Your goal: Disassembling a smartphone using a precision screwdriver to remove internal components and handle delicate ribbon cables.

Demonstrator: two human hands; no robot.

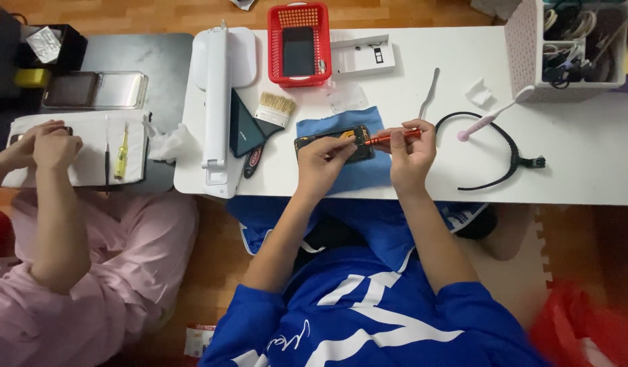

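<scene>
**Lighting and Picture Quality**

The light over my white table (585, 170) is bright, even and diffuse, apparently from above. Shadows are soft and short: a faint one lies under my left hand (322, 163) and right hand (410, 155) on the blue cloth (354, 175). The tabletop is close to overexposed, with little surface detail. Mild glare shows on the clear tray (123, 88) at upper left. The centre is reasonably sharp. Wide-angle distortion bends the edges. The red bag (585, 329) at lower right is blurred.
</scene>
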